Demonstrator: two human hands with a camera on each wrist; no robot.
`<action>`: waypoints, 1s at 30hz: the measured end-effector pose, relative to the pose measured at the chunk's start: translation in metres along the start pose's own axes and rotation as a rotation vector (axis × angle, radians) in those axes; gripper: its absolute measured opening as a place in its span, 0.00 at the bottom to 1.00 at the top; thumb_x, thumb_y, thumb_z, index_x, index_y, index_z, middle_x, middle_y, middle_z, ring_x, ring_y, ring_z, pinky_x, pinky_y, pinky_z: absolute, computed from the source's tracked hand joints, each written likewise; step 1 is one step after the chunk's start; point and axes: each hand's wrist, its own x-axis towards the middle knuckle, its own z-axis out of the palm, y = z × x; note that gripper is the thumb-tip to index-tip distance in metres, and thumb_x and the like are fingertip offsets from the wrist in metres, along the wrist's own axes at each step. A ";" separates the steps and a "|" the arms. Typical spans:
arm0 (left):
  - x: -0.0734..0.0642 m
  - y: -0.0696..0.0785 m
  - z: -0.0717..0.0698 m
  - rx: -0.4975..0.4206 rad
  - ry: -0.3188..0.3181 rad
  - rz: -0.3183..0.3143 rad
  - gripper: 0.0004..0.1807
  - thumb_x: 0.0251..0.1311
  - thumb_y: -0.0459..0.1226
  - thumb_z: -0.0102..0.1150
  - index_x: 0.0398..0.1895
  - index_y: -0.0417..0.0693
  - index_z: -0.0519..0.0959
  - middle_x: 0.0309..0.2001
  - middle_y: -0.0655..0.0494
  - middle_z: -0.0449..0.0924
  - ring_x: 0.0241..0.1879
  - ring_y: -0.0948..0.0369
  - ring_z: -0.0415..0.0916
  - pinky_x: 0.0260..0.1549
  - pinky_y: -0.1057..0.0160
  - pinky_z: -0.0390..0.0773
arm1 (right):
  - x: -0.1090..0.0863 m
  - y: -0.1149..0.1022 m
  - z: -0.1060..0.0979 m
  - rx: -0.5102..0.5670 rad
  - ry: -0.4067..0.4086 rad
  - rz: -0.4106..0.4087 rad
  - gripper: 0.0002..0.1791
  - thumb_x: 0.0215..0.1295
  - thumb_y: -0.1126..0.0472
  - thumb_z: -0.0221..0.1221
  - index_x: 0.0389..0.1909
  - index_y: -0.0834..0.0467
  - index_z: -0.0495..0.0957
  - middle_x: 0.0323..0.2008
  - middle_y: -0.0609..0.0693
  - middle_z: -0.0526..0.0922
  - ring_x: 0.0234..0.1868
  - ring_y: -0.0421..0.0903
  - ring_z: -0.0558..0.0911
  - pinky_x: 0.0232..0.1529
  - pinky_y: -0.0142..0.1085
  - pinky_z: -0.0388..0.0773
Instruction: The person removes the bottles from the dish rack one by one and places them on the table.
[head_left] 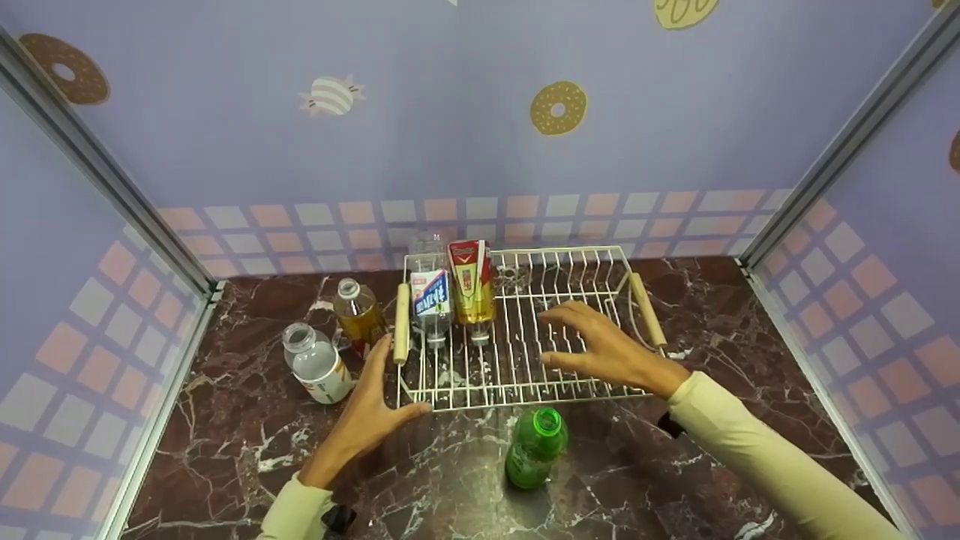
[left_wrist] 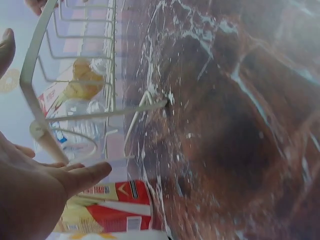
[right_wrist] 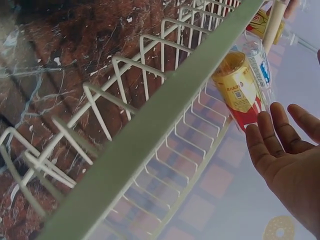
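A cream wire rack [head_left: 517,406] with wooden handles stands on the marble surface. Inside its left part, a clear bottle with a blue-and-white label [head_left: 431,298] and a red-and-yellow labelled bottle [head_left: 471,281] lean with their necks down. My left hand [head_left: 367,405] is by the rack's left front corner, fingers extended and holding nothing; whether it touches the rack I cannot tell. Over the rack's right half hovers my right hand [head_left: 600,349], fingers spread and slightly bent, nothing in them. In the right wrist view, the red-and-yellow bottle [right_wrist: 237,90] shows beyond the fingers [right_wrist: 272,145].
Left of the rack stand an amber-filled bottle [head_left: 358,315] and a clear, white-labelled bottle [head_left: 319,367], both upright and uncapped. A green bottle [head_left: 536,450] stands in front of the rack. Purple patterned walls [head_left: 450,112] enclose the back and sides.
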 end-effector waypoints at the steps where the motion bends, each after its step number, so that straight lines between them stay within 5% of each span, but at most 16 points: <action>1: 0.001 0.000 0.002 0.002 -0.001 0.008 0.75 0.52 0.49 0.88 0.90 0.36 0.41 0.88 0.30 0.37 0.86 0.30 0.39 0.78 0.23 0.47 | 0.003 0.001 0.001 0.010 -0.002 0.009 0.39 0.70 0.48 0.75 0.74 0.65 0.75 0.68 0.61 0.81 0.69 0.59 0.80 0.74 0.60 0.77; 12: 0.007 0.003 0.011 0.019 -0.026 -0.019 0.83 0.47 0.49 0.91 0.90 0.39 0.33 0.88 0.29 0.34 0.85 0.28 0.42 0.79 0.25 0.50 | 0.029 0.012 0.007 0.118 -0.015 0.152 0.41 0.72 0.45 0.73 0.76 0.64 0.73 0.70 0.64 0.79 0.71 0.62 0.79 0.75 0.63 0.75; 20: 0.007 0.005 0.015 0.019 -0.058 -0.034 0.88 0.45 0.54 0.91 0.90 0.43 0.28 0.88 0.29 0.28 0.87 0.32 0.34 0.80 0.27 0.45 | 0.038 0.014 0.008 0.170 -0.016 0.193 0.42 0.70 0.45 0.74 0.75 0.66 0.74 0.69 0.62 0.81 0.70 0.64 0.79 0.74 0.61 0.76; 30: 0.012 0.001 0.019 0.011 -0.012 -0.007 0.87 0.44 0.49 0.93 0.90 0.41 0.30 0.88 0.27 0.30 0.86 0.31 0.37 0.82 0.28 0.45 | 0.057 0.012 0.009 0.174 -0.044 0.235 0.44 0.71 0.44 0.73 0.78 0.65 0.70 0.70 0.67 0.78 0.71 0.65 0.78 0.73 0.64 0.76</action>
